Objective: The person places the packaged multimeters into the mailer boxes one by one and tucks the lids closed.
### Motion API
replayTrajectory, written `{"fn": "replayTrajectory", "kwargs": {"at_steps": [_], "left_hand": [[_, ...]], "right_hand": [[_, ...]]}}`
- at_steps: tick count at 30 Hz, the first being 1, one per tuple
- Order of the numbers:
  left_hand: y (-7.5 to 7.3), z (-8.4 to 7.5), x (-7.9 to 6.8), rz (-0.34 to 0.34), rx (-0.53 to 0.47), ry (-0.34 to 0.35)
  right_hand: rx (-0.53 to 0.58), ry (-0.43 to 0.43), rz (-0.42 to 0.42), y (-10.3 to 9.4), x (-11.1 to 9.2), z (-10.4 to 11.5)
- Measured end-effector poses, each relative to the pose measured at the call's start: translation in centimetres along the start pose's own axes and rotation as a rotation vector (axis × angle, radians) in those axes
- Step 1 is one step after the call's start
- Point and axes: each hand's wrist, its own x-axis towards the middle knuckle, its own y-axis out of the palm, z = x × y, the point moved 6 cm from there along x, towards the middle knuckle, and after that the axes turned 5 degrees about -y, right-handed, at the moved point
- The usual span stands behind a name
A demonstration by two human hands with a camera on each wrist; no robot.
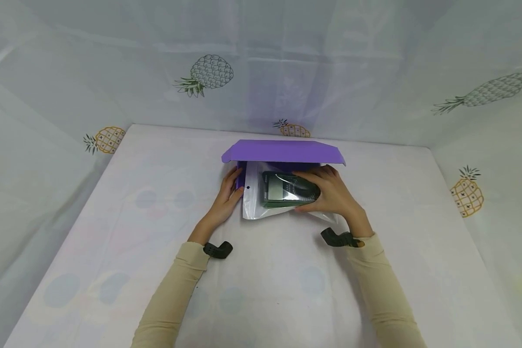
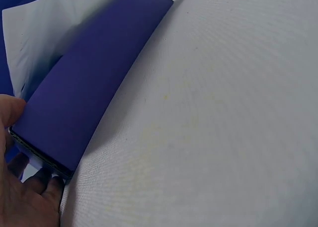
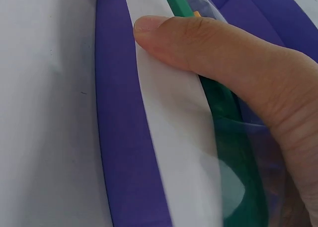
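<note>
A purple cardboard box (image 2: 89,83) sits on the table with its lid (image 1: 282,152) raised at the back. My left hand (image 1: 224,200) holds the box's left end, thumb at the top edge and fingers around the corner. A white plastic pouch (image 1: 253,205) lies in the box and sticks out over its front. On the pouch is a green package (image 1: 289,189) with a shiny clear cover and a pale label. My right hand (image 1: 332,193) grips this package at its right end, thumb along the front and fingers at the far side. The fingertips there are partly hidden.
A white cloth covers the table (image 1: 261,290), with faint round patches showing on it. Behind and beside it hangs a pale curtain (image 1: 330,72) printed with pineapples. A dark wrist camera (image 1: 217,250) is strapped to the left wrist, another (image 1: 337,238) to the right.
</note>
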Motion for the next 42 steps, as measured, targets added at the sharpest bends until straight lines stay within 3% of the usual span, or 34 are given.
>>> {"fn": "replayTrajectory", "kwargs": {"at_steps": [15,26,33,42], "left_hand": [[0.0,-0.3,0.0,-0.010,0.003,0.025],[0.0,-0.2,-0.1,0.008,0.023,-0.004],[0.2,3.9,0.6,-0.030,0.000,0.079],[0.1,3.7,0.8,-0.015,-0.011,0.012]], "right_hand": [[0.015,0.028,0.073,0.3,1.1,-0.5],[0.026,0.018,0.094,0.7,1.7,-0.8],[0.045,0.031,0.126,1.0,2.0,-1.0],[0.070,0.033,0.116,1.0,2.4,-1.3]]}}
